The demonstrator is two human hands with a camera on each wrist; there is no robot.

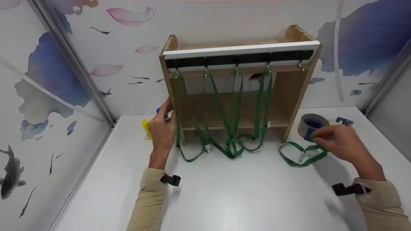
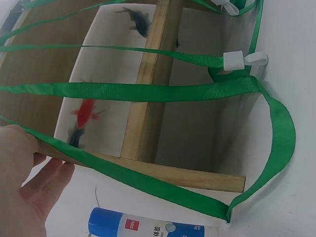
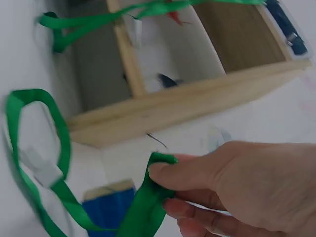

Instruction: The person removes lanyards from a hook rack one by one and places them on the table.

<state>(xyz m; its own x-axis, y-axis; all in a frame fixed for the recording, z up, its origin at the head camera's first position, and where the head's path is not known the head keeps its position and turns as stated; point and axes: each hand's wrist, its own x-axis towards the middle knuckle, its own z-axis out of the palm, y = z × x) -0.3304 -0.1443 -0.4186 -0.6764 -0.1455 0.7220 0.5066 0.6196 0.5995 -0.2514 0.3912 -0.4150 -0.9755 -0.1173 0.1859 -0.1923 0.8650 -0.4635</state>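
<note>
The ribbons (image 3: 140,207) are green, the shelf (image 1: 293,93) wood-brown with a black band (image 1: 221,60) edged in white — the surface (image 1: 224,199) white, the sleeves (image 1: 149,195) beige, the wall (image 1: 224,19) white with pink petals (image 1: 107,70) and blue-violet blots (image 1: 375,41).

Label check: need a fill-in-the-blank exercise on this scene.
The right hand pinches a strap coloured ____.
Of the five hooks on the shelf, ____ carry hanging straps.
The left hand touches the shelf's left side; the tape roll is nearer its ____ side.
In the left wrist view, the glue stick's cap is ____.
Missing words: green; four; right; blue.
</note>
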